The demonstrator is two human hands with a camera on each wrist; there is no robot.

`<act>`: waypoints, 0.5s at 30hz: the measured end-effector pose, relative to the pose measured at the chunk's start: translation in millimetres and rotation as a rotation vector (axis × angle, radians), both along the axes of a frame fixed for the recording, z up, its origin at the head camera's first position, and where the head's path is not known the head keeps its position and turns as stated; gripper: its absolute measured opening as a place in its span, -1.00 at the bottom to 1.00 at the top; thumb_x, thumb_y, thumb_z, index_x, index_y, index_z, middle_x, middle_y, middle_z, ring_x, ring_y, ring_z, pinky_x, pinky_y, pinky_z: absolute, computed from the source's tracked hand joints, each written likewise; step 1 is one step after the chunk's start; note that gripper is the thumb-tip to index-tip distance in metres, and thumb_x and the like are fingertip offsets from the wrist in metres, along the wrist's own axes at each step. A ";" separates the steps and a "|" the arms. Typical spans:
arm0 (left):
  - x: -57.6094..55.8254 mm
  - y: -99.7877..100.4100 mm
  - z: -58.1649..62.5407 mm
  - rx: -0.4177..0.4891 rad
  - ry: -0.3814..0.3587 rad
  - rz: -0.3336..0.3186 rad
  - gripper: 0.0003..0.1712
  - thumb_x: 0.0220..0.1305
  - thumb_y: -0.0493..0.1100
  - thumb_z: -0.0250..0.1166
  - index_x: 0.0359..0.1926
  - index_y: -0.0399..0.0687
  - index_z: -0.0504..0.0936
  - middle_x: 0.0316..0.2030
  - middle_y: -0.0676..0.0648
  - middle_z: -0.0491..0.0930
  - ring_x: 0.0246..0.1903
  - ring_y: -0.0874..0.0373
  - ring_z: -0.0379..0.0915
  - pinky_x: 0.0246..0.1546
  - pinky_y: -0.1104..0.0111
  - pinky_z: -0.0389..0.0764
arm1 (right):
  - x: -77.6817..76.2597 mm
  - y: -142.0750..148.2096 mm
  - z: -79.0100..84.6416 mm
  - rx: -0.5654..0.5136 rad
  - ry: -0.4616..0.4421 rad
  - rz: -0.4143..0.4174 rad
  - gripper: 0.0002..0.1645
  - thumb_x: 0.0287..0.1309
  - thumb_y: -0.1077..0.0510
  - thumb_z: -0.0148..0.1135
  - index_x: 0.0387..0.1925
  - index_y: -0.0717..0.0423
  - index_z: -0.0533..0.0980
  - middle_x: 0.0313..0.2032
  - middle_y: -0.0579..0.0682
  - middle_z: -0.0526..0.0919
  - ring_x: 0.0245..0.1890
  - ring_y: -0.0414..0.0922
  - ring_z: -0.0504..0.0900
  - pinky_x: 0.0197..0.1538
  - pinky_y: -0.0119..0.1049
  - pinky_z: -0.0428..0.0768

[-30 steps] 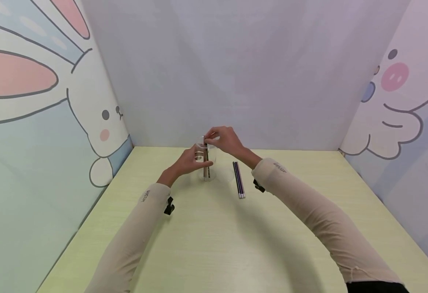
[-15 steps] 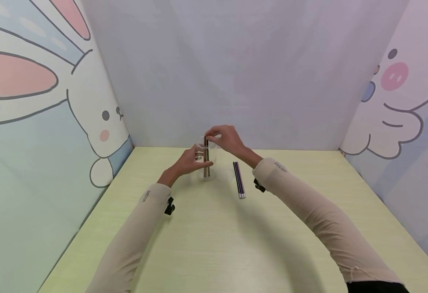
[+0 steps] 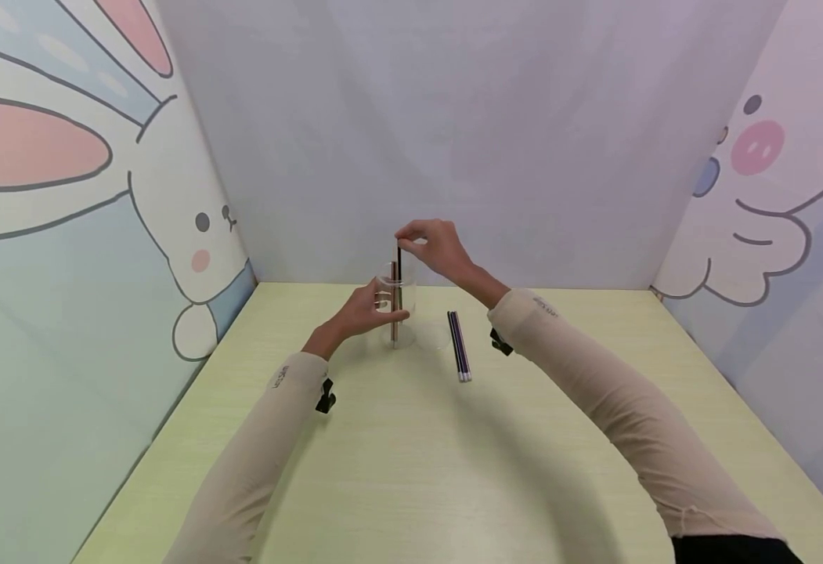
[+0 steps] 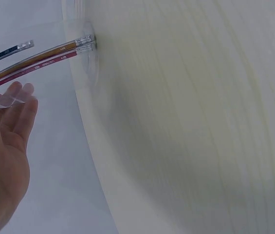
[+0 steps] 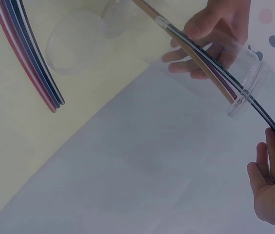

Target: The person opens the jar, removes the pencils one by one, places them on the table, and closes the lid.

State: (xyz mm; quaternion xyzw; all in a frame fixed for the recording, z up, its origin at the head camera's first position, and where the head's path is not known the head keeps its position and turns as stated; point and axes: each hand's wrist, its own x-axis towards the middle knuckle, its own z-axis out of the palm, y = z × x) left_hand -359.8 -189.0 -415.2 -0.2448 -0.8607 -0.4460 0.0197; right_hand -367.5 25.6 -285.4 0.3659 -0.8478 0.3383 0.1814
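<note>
A clear cylindrical cup (image 3: 410, 296) stands upright on the table, and my left hand (image 3: 363, 310) holds it around its side. A gold pencil (image 4: 59, 50) and a red pencil (image 4: 47, 63) rest inside with their eraser ends at the bottom. Above the rim, my right hand (image 3: 438, 247) pinches the top of a dark pencil (image 3: 399, 262) between thumb and fingers. Its eraser end (image 4: 26, 45) hangs inside the cup, clear of the bottom. The right wrist view shows the pencil's upper part (image 5: 261, 113) sticking out past the rim.
Several loose pencils (image 3: 460, 346), red and dark, lie side by side on the table (image 3: 397, 446) right of the cup. A transparent round lid (image 5: 75, 43) lies between them and the cup. A grey backdrop (image 3: 453, 141) stands close behind.
My right hand has risen, lifting the dark pencil partly out of the cup. My left hand, the cup and the loose pencils have stayed in place.
</note>
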 end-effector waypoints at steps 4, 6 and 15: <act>-1.7 -0.6 0.0 0.004 0.006 -0.004 -0.06 0.25 0.11 0.53 0.50 0.04 0.25 0.25 -0.10 0.56 0.25 -0.07 0.54 0.31 0.00 0.54 | -1.9 0.9 8.7 -0.012 0.011 -0.010 -0.78 0.43 0.17 0.32 0.01 0.12 0.73 -0.04 0.06 0.79 0.00 -0.04 0.75 0.17 -0.06 0.66; -2.5 -0.9 -0.1 0.002 0.006 -0.006 -0.07 0.26 0.11 0.53 0.50 0.04 0.26 0.25 -0.10 0.56 0.25 -0.06 0.53 0.31 0.02 0.54 | -3.0 1.4 12.7 -0.019 0.022 -0.011 -0.78 0.42 0.17 0.33 0.01 0.13 0.73 -0.04 0.07 0.79 -0.01 -0.04 0.75 0.16 -0.05 0.66; -0.6 -0.5 -1.0 -0.002 -0.022 0.009 -0.17 0.27 0.12 0.52 0.40 -0.01 0.32 0.25 -0.13 0.54 0.33 -0.12 0.46 0.31 0.01 0.53 | -3.2 4.9 31.1 -0.053 0.064 -0.009 -0.78 0.41 0.18 0.34 0.00 0.15 0.73 -0.03 0.08 0.79 -0.01 -0.02 0.76 0.14 -0.06 0.69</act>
